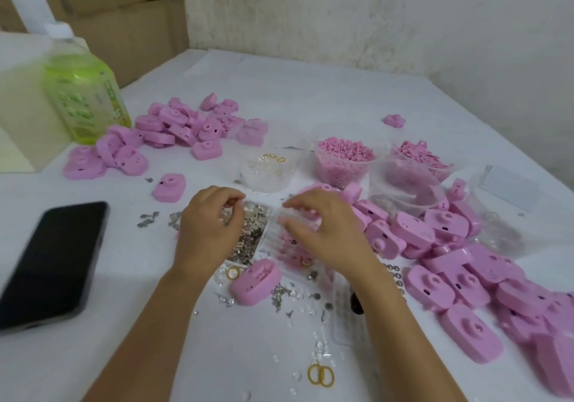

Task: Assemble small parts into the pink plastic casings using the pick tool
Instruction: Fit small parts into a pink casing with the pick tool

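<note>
My left hand (211, 227) hovers with curled fingers over a flat tray of tiny metal parts (253, 234); its fingertips are close together, and blur hides whether they pinch anything. My right hand (326, 231) curls thumb and fingers round the edge of a clear ribbed plastic tray (281, 240) with pink pieces under it. One pink casing (256, 280) lies just in front of both hands, and another (169, 188) lies to the left behind them. Heaps of pink casings sit at the back left (174, 128) and along the right (450, 262). I see no pick tool; a dark object (356, 303) shows beside my right forearm.
A black phone (52, 265) lies at the left and a green bottle (84, 91) stands behind it. Clear cups hold rings (268, 168), pink pellets (341, 159) and pink flakes (416, 159). Loose metal bits, clear beads and yellow rings (321, 376) are scattered near the front edge.
</note>
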